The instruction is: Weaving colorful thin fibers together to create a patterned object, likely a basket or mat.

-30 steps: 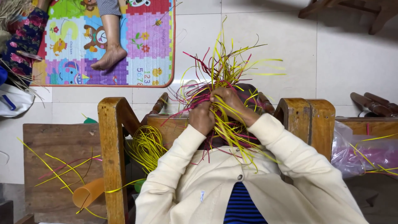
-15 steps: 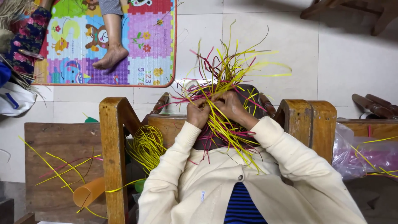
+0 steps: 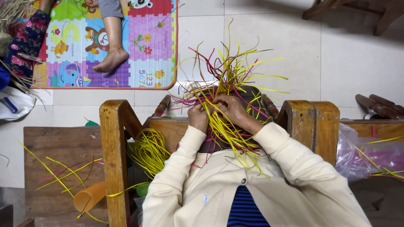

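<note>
Pale floor tiles (image 3: 273,29) fill the background as we look down from above. Our left hand (image 3: 198,117) is curled shut, pinching yellow and magenta strips (image 3: 229,75) against a dark woven piece (image 3: 252,94) held up in front of our chest. Our right hand (image 3: 229,108) sits just beside it, touching it, fingers bent and gripping the same bundle of strips. Loose strip ends fan upward above both hands and trail down over our cream cardigan sleeves (image 3: 290,155).

Around the hands stands a wooden chair frame (image 3: 114,138), its posts on either side of our arms. A coil of yellow strips (image 3: 149,149) hangs just beside the left post. Further left, a low wooden counter (image 3: 63,138) carries scattered yellow strips and an orange cone (image 3: 88,195). To the right lies a clear plastic bag (image 3: 370,153) holding more strips.

Well apart, at top left, a colourful foam play mat (image 3: 143,42) lies on the floor, with another person's bare foot (image 3: 110,59) resting on it.
</note>
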